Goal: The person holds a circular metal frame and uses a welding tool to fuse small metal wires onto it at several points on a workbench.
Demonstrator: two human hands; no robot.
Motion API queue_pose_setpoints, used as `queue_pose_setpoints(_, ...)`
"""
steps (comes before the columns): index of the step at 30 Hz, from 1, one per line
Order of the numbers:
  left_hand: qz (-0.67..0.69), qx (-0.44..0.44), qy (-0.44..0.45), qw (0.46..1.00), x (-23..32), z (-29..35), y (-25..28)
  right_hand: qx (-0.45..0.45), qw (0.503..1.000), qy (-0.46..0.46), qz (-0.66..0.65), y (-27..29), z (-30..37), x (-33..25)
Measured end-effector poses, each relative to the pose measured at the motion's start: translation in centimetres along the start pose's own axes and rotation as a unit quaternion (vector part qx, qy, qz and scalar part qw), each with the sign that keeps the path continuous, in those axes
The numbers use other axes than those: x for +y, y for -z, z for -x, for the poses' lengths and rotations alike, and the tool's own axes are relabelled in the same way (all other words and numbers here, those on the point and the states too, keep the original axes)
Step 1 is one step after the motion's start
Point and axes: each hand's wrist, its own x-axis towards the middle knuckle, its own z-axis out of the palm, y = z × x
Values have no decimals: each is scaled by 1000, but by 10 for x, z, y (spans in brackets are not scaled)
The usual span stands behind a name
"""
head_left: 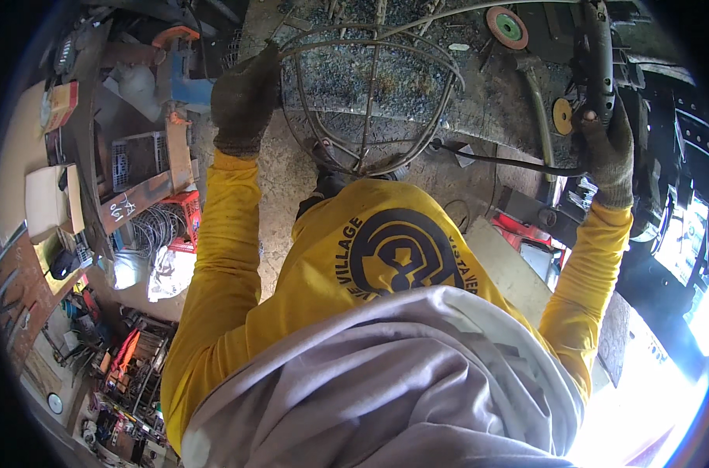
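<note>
Room first: a crowded workshop, concrete floor (pixel 280 234) showing nearer me than the left fingers (pixel 262 69). White glare (pixel 643 413) behind the right fingers (pixel 621 134) washes out detail there. Outward of the left fingers, a cardboard box (pixel 48 201); closer in and behind them, a red crate (pixel 190 209) beside coiled wire (pixel 153 228).

The tabletop (pixel 487 109) lies ahead, reaching across between both sets of fingers. Dark, scarred, strewn with bluish grit.

Wire frame (pixel 374 69), the piece being worked, sits between the two sets of fingers, close to the left: round hoops joined by bent ribs, overhanging the tabletop's near edge. Left fingers, gloved, look curled on its rim; their tips are hidden, so I can't vouch for how tight.

Right fingers, also gloved, are closed round a grey tubular tool (pixel 601 66), thumb tip bare. Dark cable (pixel 510 162) runs from them toward the frame. The tool stands well apart from the wire.

My reading: a steady-and-position step, frame held, tool in hand. The next move seems to call for a firm left hold and slack in that cable.

Smaller items, inward of the right fingers: a long-handled hammer-like tool (pixel 538 109), a green-centred grinding disc (pixel 508 29) farther ahead, a little tan disc (pixel 562 115) just beside them.
</note>
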Motion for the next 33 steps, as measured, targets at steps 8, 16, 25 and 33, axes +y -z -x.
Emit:
queue_pose_setpoints(8,106,68,-21,992,-14,5,-16,-1,1000,0,22,2,-1,2)
queue_pose_setpoints(16,2,43,-40,998,-11,4,-11,57,997,53,-5,4,10,-14)
queue_pose_setpoints(25,30,31,-3,999,-3,1,-5,83,996,11,-10,3,29,-6)
queue_pose_setpoints(33,35,35,-20,999,0,0,-2,56,998,-10,-16,-14,30,2)
